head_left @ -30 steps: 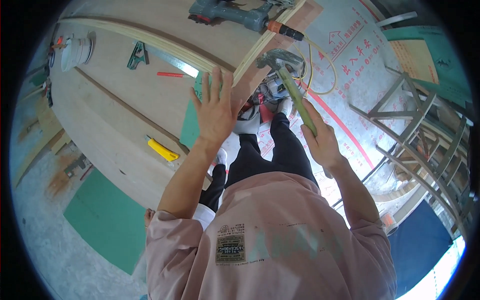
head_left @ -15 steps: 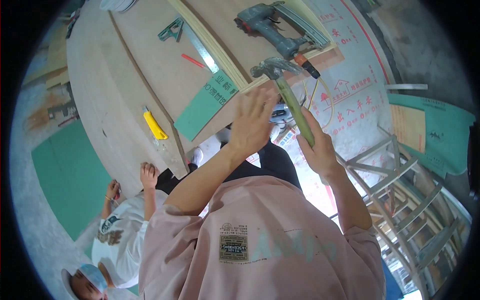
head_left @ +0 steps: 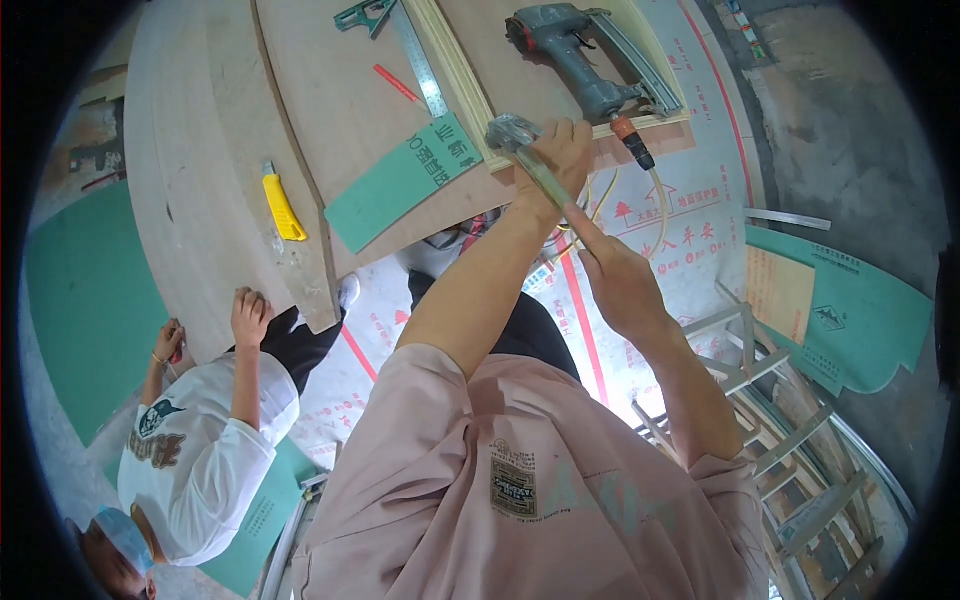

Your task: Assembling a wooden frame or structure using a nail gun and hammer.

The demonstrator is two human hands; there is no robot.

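My right hand (head_left: 622,285) is closed round the lower handle of a claw hammer (head_left: 545,180). The hammer slants up to the left, its metal head beside the near corner of a pale wooden frame (head_left: 478,115). Behind the handle, my left hand (head_left: 568,160) has its fingers curled over the frame's near edge; the hammer covers part of that hand. A grey nail gun (head_left: 575,70) lies inside the frame, with an orange and black hose fitting (head_left: 632,142) over the near edge.
On the wooden table (head_left: 225,190) lie a green board piece (head_left: 400,185), a yellow utility knife (head_left: 283,208), a red pencil (head_left: 397,84) and a combination square (head_left: 420,65). A co-worker in white (head_left: 200,450) is at the left. A ladder-like wooden stand (head_left: 800,440) is at the right.
My left hand has moved right and up from its open, blurred position onto the frame's edge. The hammer head has shifted left and my view has turned, with the co-worker further left.
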